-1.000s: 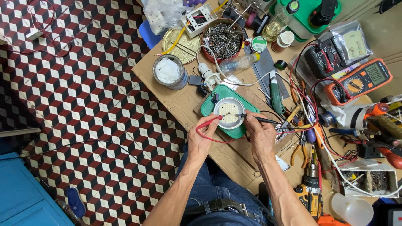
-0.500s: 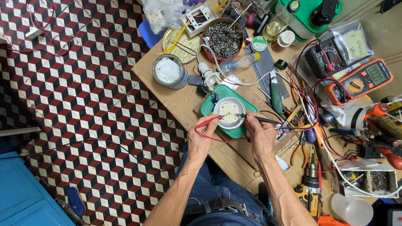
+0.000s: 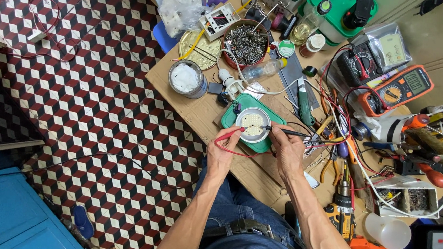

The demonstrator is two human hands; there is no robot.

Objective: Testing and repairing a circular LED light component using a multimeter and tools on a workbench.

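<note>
Left hand (image 3: 223, 152) is pinched shut around a thin red test probe (image 3: 229, 135), tip angled up onto the near edge of the round white LED panel (image 3: 252, 124). Right hand (image 3: 286, 152) is likewise closed, fingers pinching a slim black test probe (image 3: 281, 130) that lies almost flat, its point reaching in from the right onto the same panel. Both tips look to be touching the dotted board, though the exact contact points are too small to make out. So this reads as the probing step, two leads on the board at once. Holding both tips steady looks like the demand here; a slip would slide a point across the neighbouring dots.

The panel sits in its white ring on a green plastic tray (image 3: 232, 111), near the front of the cluttered cardboard-topped counter (image 3: 192, 100). Red lead wire loops below the tray. Off to the right, well apart, lies an orange multimeter (image 3: 396, 90); behind, a round red tin of screws (image 3: 245, 44).
</note>
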